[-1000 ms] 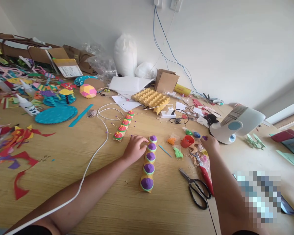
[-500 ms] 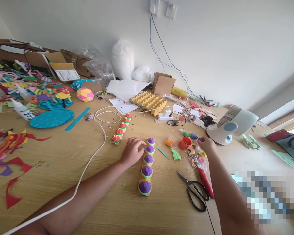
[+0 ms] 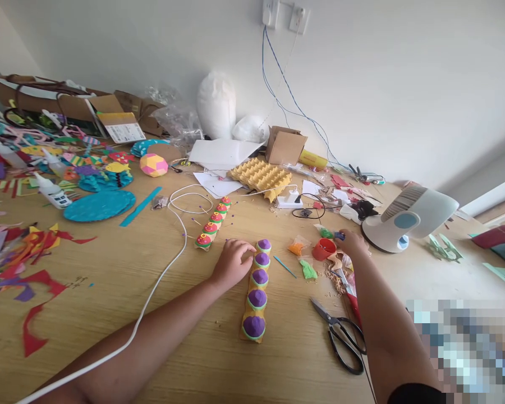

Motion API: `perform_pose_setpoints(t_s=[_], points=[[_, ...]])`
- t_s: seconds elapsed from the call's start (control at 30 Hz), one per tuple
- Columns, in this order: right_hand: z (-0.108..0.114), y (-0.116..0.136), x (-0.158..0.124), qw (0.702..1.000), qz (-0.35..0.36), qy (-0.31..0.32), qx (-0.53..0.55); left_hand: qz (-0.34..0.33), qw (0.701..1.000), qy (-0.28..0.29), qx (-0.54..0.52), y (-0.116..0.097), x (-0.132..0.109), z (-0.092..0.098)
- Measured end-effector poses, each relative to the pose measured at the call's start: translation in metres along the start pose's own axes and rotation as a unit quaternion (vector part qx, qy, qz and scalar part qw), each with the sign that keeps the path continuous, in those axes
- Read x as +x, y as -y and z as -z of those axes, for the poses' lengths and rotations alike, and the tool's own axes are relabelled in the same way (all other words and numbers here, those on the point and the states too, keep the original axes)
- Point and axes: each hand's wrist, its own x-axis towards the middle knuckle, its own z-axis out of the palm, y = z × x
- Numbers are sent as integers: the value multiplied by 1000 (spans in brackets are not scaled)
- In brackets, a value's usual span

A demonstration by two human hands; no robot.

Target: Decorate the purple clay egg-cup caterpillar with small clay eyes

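An egg-carton strip (image 3: 252,310), with purple clay domes edged in light green, lies lengthwise on the table before me. At its far end my left hand (image 3: 234,262) rests on the left side, fingers curved with thumb apart, fingertips against the strip's edge. My right hand (image 3: 354,244) reaches to the small bags of clay, its fingers closed on a packet of blue clay (image 3: 339,235). Nearby are packets of green clay (image 3: 326,233), orange clay (image 3: 297,247) and light green clay (image 3: 308,269), plus a red cup (image 3: 324,249). A thin blue stick (image 3: 285,266) lies right of the strip.
Black-handled scissors (image 3: 340,336) lie near my right forearm. A red-and-green decorated strip (image 3: 212,224) with pins around it lies beyond my left hand. A white cable (image 3: 162,275) crosses my left forearm. A white fan (image 3: 408,219) stands right; a yellow egg tray (image 3: 261,177) sits behind.
My right hand has moved slightly left, from purple clay at its fingertips to the blue packet. The purple piece no longer shows. My left hand stays by the strip; the view has shifted slightly.
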Motion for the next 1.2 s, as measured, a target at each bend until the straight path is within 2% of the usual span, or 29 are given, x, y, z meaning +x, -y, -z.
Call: perform_pose_setpoints(t_s=[0.23, 0.53, 0.83, 0.97, 1.07, 1.2], points=[[2, 7, 8, 1000, -12, 15, -20, -5, 1000, -4, 0, 3, 0, -3], [-1, 5, 7, 1000, 9, 16, -20, -1, 1000, -4, -2, 0, 0, -1], [18, -5, 3, 990, -17, -126, 57, -5, 1000, -8, -6, 1, -1, -1], [35, -26, 7, 968, -30, -200, 149, -1, 1000, -9, -1, 0, -1, -1], [46, -45, 7, 943, -12, -260, 207, 0, 1000, -9, -3, -2, -1, 0], [51, -59, -10, 916, 24, -305, 259, -4, 1000, -13, -6, -1, -1, 0]])
